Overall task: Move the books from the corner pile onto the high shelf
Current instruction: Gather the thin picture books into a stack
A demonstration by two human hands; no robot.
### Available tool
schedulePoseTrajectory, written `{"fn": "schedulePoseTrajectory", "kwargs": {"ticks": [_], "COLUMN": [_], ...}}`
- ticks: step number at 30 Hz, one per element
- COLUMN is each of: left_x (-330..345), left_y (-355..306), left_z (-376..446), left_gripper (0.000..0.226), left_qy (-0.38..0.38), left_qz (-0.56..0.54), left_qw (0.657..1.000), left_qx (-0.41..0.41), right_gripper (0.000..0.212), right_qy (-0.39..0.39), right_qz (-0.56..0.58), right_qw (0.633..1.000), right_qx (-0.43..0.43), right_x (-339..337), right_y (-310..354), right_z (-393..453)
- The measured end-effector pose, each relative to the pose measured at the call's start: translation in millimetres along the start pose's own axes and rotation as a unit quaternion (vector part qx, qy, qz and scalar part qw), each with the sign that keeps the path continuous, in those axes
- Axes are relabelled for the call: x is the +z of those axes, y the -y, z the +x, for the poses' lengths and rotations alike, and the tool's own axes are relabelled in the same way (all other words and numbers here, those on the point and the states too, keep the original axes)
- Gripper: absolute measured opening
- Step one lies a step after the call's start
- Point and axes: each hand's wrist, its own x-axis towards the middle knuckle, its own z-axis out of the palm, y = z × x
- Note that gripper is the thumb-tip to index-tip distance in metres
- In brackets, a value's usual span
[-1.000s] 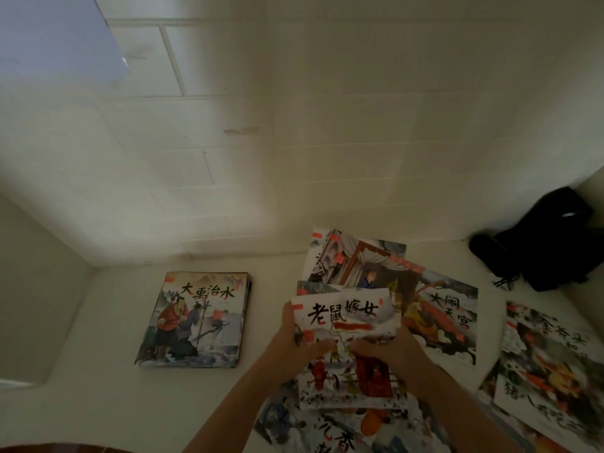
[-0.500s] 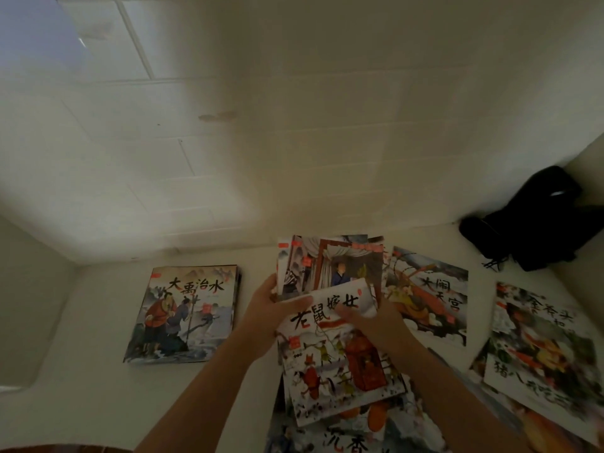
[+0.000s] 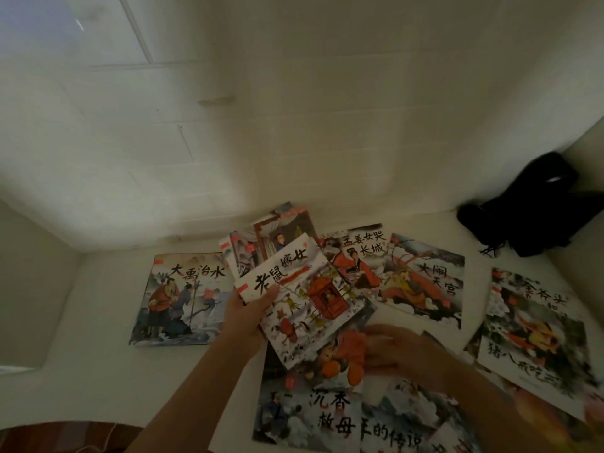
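Several thin picture books lie spread on a pale shelf surface (image 3: 98, 380) against a white brick wall. My left hand (image 3: 248, 315) grips a small stack of books (image 3: 304, 289) by its left edge; the top cover is white with a red sedan chair. My right hand (image 3: 395, 351) rests flat, fingers straight, on a book with an orange figure (image 3: 330, 416) lying in front. To the left, apart from the rest, lies a neat pile with a two-men cover (image 3: 183, 299). More books lie to the right (image 3: 425, 282), (image 3: 536, 328).
A black bag or pouch (image 3: 529, 207) sits in the right back corner. Side walls close the shelf at left (image 3: 29, 289) and at right. A dark brown edge (image 3: 65, 436) shows at the bottom left.
My right hand has let go of the stack and moved down onto the book in front. My left hand now holds the stack alone, tilted and shifted left. Another red-robed cover is uncovered.
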Motion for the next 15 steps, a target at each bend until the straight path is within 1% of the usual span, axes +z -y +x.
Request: {"fn": "schedulePoseTrajectory", "kwargs": {"ticks": [1,3,4,5,7,9,10,13,15], "left_x": [1.1,0.9,-0.9,-4.2,-12.6,-18.3,-19.3,-17.8,-15.6], "left_y": [2.5,5.7,6.3,6.1,4.5,2.4,2.3,5.9,8.6], "left_z": [-0.9,-1.9,-1.5,-0.1,2.9,5.0,6.3,6.9,5.3], "left_gripper": [0.038,0.042,0.044,0.045,0.046,0.047,0.047,0.044,0.042], "left_qy": [-0.006,-0.021,-0.036,-0.05,-0.069,-0.079,-0.079,-0.081,-0.064], "left_qz": [-0.005,-0.015,-0.012,-0.005,0.007,0.023,0.035,0.072,0.068], "left_qw": [1.0,1.0,0.999,0.999,0.998,0.996,0.996,0.994,0.996], "left_qx": [0.003,0.005,0.005,0.008,0.015,0.018,0.02,0.01,-0.005], "right_gripper": [0.056,0.044,0.039,0.032,0.021,0.015,0.013,0.017,0.022], "right_qy": [0.009,0.024,0.016,-0.016,-0.136,-0.265,-0.307,-0.398,-0.41], "right_qz": [-0.033,-0.095,-0.121,-0.147,-0.177,-0.18,-0.183,-0.223,-0.229], "right_qw": [0.999,0.995,0.992,0.988,0.972,0.943,0.928,0.88,0.866], "right_qx": [-0.007,-0.022,-0.026,-0.037,-0.069,-0.092,-0.103,-0.133,-0.173], "right_x": [8.8,18.6,17.8,14.4,1.1,-13.3,-20.5,-33.0,-25.1], "right_y": [-6.1,-13.4,-12.9,-9.1,3.7,20.8,29.2,55.0,68.6], "right_z": [-1.3,-3.1,-5.0,-8.7,-19.6,-32.6,-37.3,-44.7,-43.7]}}
